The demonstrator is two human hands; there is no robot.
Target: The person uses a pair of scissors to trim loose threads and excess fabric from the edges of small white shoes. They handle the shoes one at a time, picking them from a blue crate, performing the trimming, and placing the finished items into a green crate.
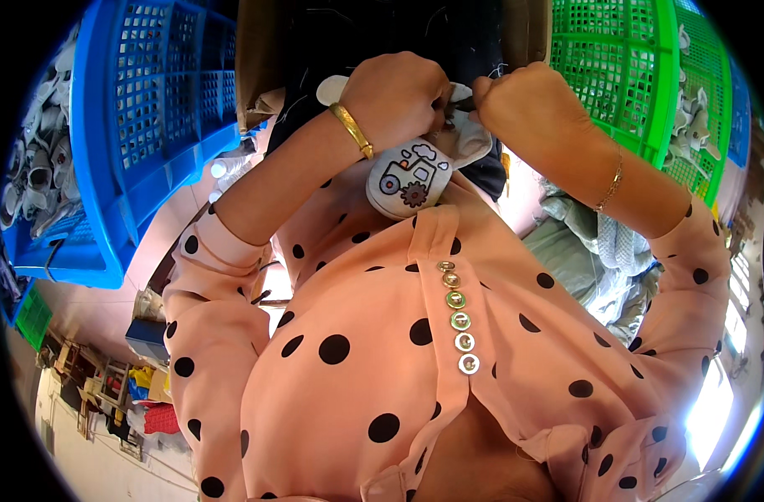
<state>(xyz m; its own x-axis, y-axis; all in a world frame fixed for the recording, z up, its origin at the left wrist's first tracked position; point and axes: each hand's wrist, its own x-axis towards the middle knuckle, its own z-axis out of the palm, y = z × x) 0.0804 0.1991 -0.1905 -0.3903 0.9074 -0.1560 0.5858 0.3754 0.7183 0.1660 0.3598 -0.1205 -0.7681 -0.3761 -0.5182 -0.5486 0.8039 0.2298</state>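
Note:
A small white fabric shoe upper [396, 186] with a stitched tractor picture hangs over my lap, its other flaps partly hidden behind my fingers. My left hand [398, 94] is closed around its upper part, knuckles up, with a gold bangle at the wrist. Close beside it, my right hand [528, 102] is curled shut at the upper's right edge. Something small and dark shows by the right fingertips, too hidden to name. Dark cloth lies beneath both hands.
A blue plastic crate [102, 167] stands at the left, beside a heap of pale shoe uppers [39, 180]. Green crates [662, 75] stand at the right, with more uppers. Greyish plastic wrapping [595, 263] lies under my right forearm. Brown cardboard edges flank the dark cloth.

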